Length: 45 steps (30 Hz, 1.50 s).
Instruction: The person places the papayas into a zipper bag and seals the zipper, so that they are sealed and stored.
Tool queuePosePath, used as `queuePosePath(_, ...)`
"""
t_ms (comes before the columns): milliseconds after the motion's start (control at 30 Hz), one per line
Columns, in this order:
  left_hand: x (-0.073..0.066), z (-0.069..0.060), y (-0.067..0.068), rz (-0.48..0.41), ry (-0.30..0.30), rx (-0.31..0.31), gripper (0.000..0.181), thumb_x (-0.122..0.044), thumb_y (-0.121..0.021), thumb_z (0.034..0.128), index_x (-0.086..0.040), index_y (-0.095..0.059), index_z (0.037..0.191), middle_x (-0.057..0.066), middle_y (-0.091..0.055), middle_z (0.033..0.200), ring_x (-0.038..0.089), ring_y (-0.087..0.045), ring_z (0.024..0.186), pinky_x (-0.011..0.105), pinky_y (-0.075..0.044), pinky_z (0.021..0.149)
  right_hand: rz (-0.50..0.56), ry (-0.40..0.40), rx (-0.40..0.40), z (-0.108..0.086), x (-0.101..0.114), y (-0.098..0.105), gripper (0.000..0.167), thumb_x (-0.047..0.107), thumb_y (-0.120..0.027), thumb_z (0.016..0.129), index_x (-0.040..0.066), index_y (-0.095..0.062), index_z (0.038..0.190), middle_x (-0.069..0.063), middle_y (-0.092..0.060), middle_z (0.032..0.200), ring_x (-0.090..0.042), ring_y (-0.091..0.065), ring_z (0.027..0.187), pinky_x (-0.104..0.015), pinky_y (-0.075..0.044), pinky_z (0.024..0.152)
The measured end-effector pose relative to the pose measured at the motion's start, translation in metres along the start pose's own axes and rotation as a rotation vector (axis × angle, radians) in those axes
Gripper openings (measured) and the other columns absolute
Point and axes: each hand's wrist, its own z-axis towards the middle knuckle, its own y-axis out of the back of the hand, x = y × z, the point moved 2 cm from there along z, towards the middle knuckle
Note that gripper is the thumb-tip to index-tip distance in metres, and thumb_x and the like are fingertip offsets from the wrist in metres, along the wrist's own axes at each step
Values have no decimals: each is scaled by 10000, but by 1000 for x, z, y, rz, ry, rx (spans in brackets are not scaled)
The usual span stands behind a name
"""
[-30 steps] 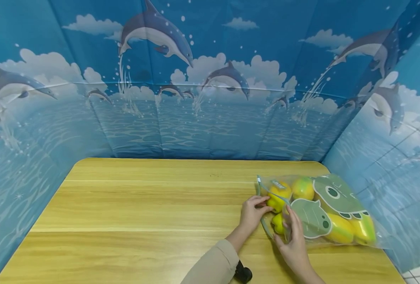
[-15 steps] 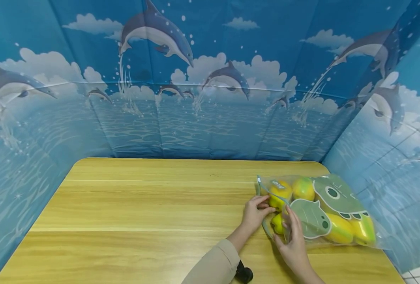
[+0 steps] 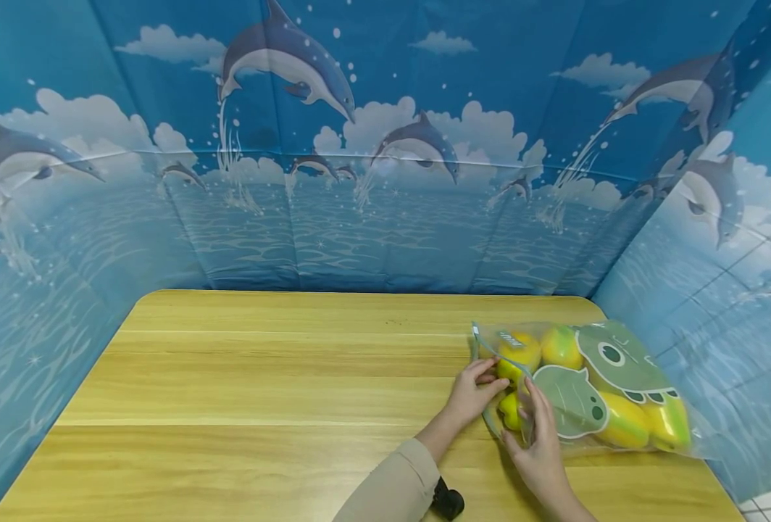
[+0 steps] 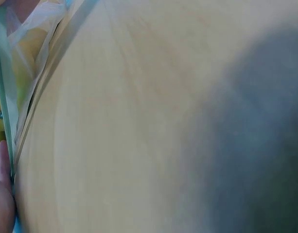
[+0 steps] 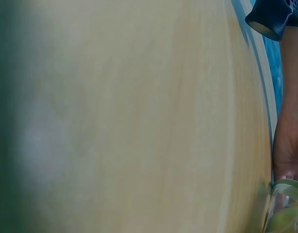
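Note:
A clear zip bag [image 3: 558, 442] with green dinosaur prints lies on the table's right side, its mouth facing left. Inside are yellow-green mangoes [image 3: 623, 420] and other yellow fruits whose kind I cannot tell. My left hand [image 3: 469, 397] reaches into the mouth, fingertips against a yellow fruit [image 3: 516, 355]; another fruit [image 3: 509, 412] lies below it. With thumb and fingers spread along the mouth, my right hand [image 3: 542, 453] holds the near side of the bag. The left wrist view shows the bag's green rim [image 4: 4, 73]; in the right wrist view the left hand's fingers are partly hidden.
The wood-grain table [image 3: 261, 391] extends left of the bag. A dolphin-print curtain [image 3: 372, 217] stands along its back and sides. A black object [image 3: 448, 502] sits beside the left sleeve [image 3: 395, 482], near the front edge.
My left hand has edged slightly right into the bag's mouth. The upper yellow fruit and the one beside it have shifted right with it. My right hand stays in place.

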Motion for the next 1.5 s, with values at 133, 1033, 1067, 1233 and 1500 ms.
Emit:
queuePosePath(133, 0, 0, 0, 0, 38, 27, 446, -218, -608, 884, -104, -506, 1303, 20, -501, 1262, 135, -568, 1017, 142, -482, 786, -2, -10, 5, 0, 0, 0, 1026, -365, -618, 498, -60, -237, 1401, -285, -274, 1347, 37, -335, 1183, -25, -316, 917)
queuePosePath(1033, -14, 29, 37, 8, 73, -266, 385, -264, -633, 863, -49, -567, 1175, 94, -604, 1002, 115, -552, 853, 239, -484, 736, 2, -11, -6, 0, 1, -1, 1025, -363, -602, 490, -55, -248, 1401, -271, -275, 1361, 29, -343, 1183, -32, -313, 927)
queuePosePath(1067, -14, 30, 38, 17, 98, -262, 388, -283, -633, 862, -62, -570, 1175, 67, -607, 981, 118, -555, 853, 248, -485, 731, -2, -12, -5, 0, 1, -2, 1026, -362, -604, 490, -53, -248, 1401, -272, -276, 1360, 32, -341, 1184, -31, -312, 926)
queuePosePath(1233, -17, 36, 37, 22, 153, -248, 395, -321, -635, 857, -85, -581, 1169, -7, -597, 882, 122, -564, 816, 253, -488, 681, -17, -30, 1, 1, 2, -2, 1030, -356, -615, 493, -45, -249, 1404, -274, -275, 1358, 51, -333, 1183, -23, -310, 918)
queuePosePath(1500, -17, 41, 31, -2, 172, -249, 427, -276, -700, 807, -70, -565, 1156, 20, -580, 833, 112, -549, 713, 232, -477, 603, -30, -38, 4, 0, 2, -2, 1022, -348, -619, 501, -39, -253, 1404, -270, -273, 1360, 67, -322, 1185, -16, -306, 914)
